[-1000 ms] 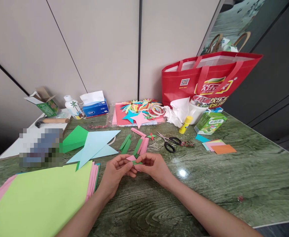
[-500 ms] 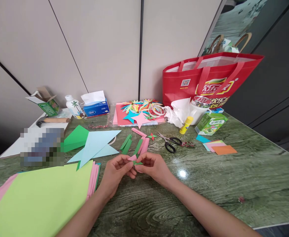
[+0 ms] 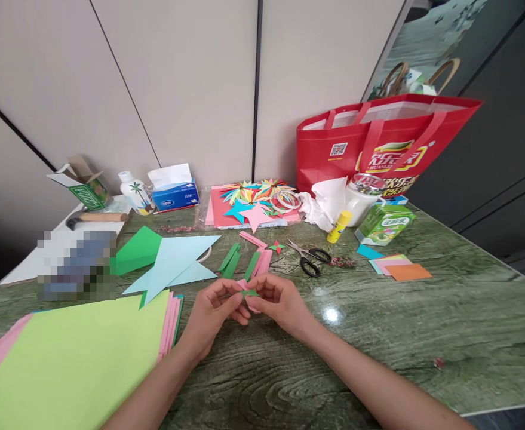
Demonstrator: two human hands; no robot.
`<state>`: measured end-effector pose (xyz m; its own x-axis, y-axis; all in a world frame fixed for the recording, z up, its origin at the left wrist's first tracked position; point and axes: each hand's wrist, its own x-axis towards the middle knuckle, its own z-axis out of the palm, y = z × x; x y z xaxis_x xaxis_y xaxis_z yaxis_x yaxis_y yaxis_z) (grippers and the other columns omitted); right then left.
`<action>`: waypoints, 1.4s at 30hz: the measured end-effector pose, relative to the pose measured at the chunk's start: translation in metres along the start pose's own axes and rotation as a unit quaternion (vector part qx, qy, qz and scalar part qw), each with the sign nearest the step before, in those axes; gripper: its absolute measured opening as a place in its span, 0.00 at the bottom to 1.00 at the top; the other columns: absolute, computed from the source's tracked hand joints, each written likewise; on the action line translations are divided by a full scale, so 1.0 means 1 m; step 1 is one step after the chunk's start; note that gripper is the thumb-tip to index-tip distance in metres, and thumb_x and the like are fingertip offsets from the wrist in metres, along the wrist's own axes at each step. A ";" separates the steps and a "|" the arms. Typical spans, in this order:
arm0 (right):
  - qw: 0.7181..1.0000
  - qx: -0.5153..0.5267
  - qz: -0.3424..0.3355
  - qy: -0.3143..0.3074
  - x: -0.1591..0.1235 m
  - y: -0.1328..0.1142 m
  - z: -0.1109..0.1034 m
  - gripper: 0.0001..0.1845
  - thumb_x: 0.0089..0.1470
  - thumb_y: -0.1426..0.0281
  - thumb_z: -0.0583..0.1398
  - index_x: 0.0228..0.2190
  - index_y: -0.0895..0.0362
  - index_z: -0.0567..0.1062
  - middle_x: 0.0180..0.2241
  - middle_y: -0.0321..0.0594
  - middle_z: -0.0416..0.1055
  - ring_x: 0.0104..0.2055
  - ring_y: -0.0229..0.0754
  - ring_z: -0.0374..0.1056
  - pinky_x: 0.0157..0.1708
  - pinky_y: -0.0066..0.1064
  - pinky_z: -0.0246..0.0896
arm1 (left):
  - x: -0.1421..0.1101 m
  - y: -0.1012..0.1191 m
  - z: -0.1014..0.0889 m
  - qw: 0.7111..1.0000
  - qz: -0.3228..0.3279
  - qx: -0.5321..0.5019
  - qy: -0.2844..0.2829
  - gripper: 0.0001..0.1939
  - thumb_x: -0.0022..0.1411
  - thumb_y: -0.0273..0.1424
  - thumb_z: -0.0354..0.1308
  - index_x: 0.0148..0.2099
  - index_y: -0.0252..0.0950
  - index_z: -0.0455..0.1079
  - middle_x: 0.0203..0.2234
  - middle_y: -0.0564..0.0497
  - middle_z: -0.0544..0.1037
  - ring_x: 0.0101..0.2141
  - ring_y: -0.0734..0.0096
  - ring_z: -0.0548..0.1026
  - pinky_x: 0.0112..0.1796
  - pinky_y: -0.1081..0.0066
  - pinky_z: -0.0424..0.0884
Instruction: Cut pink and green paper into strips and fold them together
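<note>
Between my two hands is a small folded paper piece (image 3: 250,293) in pink and green, held just above the table. My left hand (image 3: 220,304) pinches its left side, fingers curled. From the other side my right hand (image 3: 281,303) grips it between thumb and fingers, covering part of it. Just beyond my fingertips lie green paper strips (image 3: 230,263) and pink paper strips (image 3: 263,263). A little red and green paper star (image 3: 277,247) rests near them, with black-handled scissors (image 3: 310,260) to its right.
At left lie light-green sheets (image 3: 78,358) and large light-blue folded paper (image 3: 177,263). A yellow glue stick (image 3: 339,227), white mug (image 3: 357,206), green carton (image 3: 385,225) and red bag (image 3: 325,158) stand back right. Coloured slips (image 3: 408,272) lie at right. A blue tissue box (image 3: 175,196) stands behind.
My right thumb and fingers have shifted slightly on the paper piece, and more pink shows under the green. The view has moved a little; the other things lie as before.
</note>
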<state>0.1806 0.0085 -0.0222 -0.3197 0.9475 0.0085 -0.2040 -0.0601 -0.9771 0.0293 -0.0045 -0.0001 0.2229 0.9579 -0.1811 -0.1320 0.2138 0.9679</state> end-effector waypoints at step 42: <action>0.999 -0.032 -0.011 -0.029 -0.001 0.001 -0.001 0.12 0.43 0.66 0.62 0.32 0.57 0.71 0.22 0.32 0.66 0.22 0.32 0.61 0.23 0.26 0.58 | 0.001 0.000 0.001 0.999 -0.014 -0.003 0.041 0.19 0.45 0.31 0.63 0.41 0.30 0.67 0.20 0.52 0.75 0.22 0.67 0.75 0.26 0.67 0.73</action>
<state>0.1816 0.0078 -0.0239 -0.3699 0.9282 0.0398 -0.1526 -0.0185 -0.9881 0.0307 -0.0035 0.0003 0.1477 0.9636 -0.2228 -0.1322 0.2425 0.9611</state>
